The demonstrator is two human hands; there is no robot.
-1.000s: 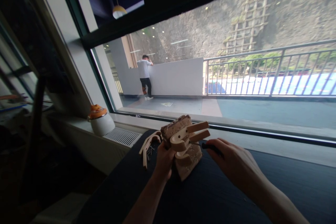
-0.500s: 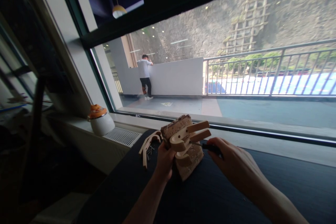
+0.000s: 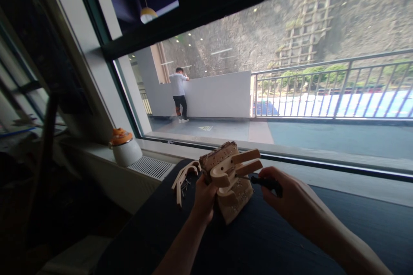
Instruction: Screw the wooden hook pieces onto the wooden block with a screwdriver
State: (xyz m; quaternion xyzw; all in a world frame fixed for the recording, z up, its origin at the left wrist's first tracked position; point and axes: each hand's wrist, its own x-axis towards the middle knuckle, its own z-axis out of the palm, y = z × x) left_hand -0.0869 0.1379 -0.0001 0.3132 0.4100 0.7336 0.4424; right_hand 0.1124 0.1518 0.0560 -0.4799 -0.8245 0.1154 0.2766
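Observation:
A rough brown wooden block (image 3: 237, 204), pitted with small holes, is propped up at a tilt over the dark table. Two pale curved wooden hooks (image 3: 222, 176) lie against its face, their straight arms pointing right. My left hand (image 3: 204, 197) is closed on the block's left side, thumb beside the hooks' curved ends. Closed around the black handle of a screwdriver (image 3: 266, 183) is my right hand (image 3: 281, 191). The screwdriver's thin shaft points left at the hooks; its tip is hidden behind the lower arm.
More curved wooden pieces (image 3: 181, 182) and several loose screws (image 3: 185, 187) lie left on the dark table (image 3: 316, 232). A white pot with an orange top (image 3: 126, 148) stands on the sill beside a vent grille (image 3: 151, 166). Outside the window, a person (image 3: 179, 92) leans on a wall.
My right hand and the screwdriver have shifted slightly right and turned a little. The block with its hooks sits slightly further right in view. Both hands keep their hold.

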